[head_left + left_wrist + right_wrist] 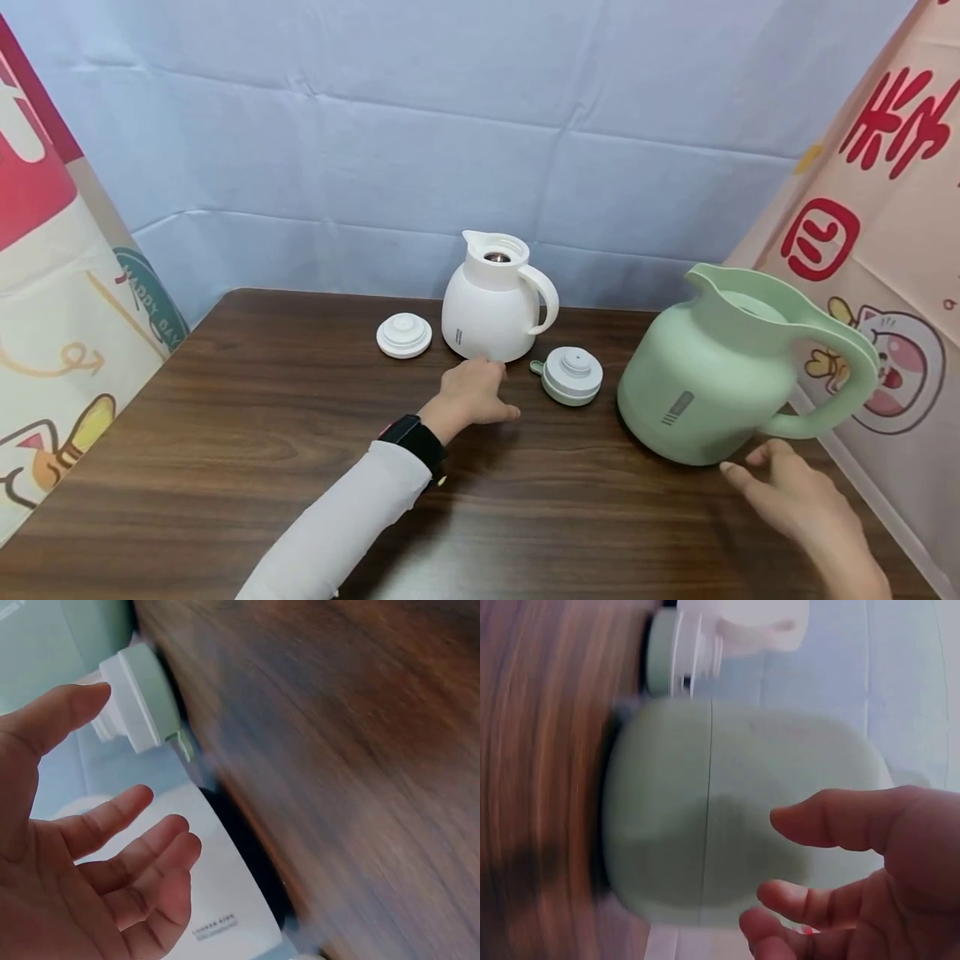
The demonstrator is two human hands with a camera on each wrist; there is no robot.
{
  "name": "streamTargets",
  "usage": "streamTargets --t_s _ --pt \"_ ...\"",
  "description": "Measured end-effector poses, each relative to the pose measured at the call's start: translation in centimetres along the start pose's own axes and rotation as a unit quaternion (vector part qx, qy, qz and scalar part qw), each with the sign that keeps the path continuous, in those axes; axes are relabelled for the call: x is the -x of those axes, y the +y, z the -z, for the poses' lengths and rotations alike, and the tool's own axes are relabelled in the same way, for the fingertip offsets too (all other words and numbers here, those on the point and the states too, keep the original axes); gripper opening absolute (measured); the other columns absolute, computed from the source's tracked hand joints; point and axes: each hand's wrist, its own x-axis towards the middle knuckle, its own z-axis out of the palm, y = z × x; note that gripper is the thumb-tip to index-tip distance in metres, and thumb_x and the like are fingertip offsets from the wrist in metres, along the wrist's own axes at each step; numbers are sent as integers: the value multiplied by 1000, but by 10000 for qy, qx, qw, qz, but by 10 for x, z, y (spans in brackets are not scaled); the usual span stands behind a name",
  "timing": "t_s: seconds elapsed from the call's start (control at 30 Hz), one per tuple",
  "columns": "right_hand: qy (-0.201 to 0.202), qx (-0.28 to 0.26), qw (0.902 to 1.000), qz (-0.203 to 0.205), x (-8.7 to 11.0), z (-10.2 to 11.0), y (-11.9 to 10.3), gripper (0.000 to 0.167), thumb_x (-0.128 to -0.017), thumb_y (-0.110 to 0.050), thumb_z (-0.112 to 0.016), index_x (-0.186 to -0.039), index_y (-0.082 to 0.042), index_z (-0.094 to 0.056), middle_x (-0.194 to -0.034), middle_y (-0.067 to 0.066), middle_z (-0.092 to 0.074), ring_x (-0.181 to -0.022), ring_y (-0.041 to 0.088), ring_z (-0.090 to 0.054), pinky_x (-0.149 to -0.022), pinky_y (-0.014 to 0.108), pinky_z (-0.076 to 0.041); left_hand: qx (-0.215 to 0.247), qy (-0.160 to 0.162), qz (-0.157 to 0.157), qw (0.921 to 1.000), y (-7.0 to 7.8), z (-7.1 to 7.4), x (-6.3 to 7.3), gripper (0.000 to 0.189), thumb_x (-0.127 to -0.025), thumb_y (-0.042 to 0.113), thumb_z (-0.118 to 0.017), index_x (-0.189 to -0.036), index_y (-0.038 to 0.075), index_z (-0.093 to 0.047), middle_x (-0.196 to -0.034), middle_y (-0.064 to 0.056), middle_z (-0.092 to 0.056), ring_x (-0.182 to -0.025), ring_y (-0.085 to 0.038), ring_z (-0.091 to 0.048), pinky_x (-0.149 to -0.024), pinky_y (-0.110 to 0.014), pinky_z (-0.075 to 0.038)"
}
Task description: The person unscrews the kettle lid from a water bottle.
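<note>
A small white thermos jug (491, 312), its mouth uncovered, stands near the back of the table. My left hand (474, 392) is just in front of it; in the left wrist view its fingers (127, 825) are loosely bent, holding nothing. A large green thermos jug (708, 375) stands at the right with its handle to the right. Close to its lower right side is my right hand (802, 492), thumb and fingers apart and nothing between them. Between the jugs lies a white-and-green lid (573, 377) with a small tab. A white lid (404, 335) lies left of the white jug.
Everything stands on a dark brown wooden table (262, 450). Behind its back edge hangs a pale blue cloth (360, 150). Printed cloths hang at the left (60, 317) and the right (900, 250), the right one close behind the green jug's handle.
</note>
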Motion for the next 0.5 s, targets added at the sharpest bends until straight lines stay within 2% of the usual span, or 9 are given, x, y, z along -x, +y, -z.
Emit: streamTargets --t_s 0.13,0.23,0.4,0.5 --pt "171 -233 9991 302 0 -10 -22 56 -90 -52 -51 -105 2 -49 -91 18 -61 -76 36 -59 -58 47 -43 94 53 66 9999 -7 4 7 53 -75 47 -71 -114 13 -63 -103 -2 -56 -93 -20 -56 -66 -37 -47" --pt "357 -375 9972 543 -1 -17 -38 47 -91 -47 -54 -102 -1 -51 -85 8 -59 -70 24 -57 -56 42 -43 193 117 109 9997 -11 5 11 51 -76 45 -71 -114 12 -63 -102 -2 -56 -92 -19 -56 -65 -37 -47" --pt "786 -370 9901 1105 -5 -31 -61 36 -91 -35 -58 -103 -2 -55 -80 4 -58 -65 20 -53 -57 41 -42 268 308 -3 9992 -13 4 16 48 -78 42 -71 -114 11 -63 -102 -4 -55 -92 -21 -56 -68 -38 -48" --pt "957 -415 9846 1406 -12 -43 -78 34 -92 -30 -57 -108 0 -56 -77 2 -58 -61 16 -53 -56 39 -42 204 455 -104 9987 -16 5 23 43 -80 40 -69 -112 11 -63 -101 -6 -55 -92 -23 -56 -71 -40 -47"
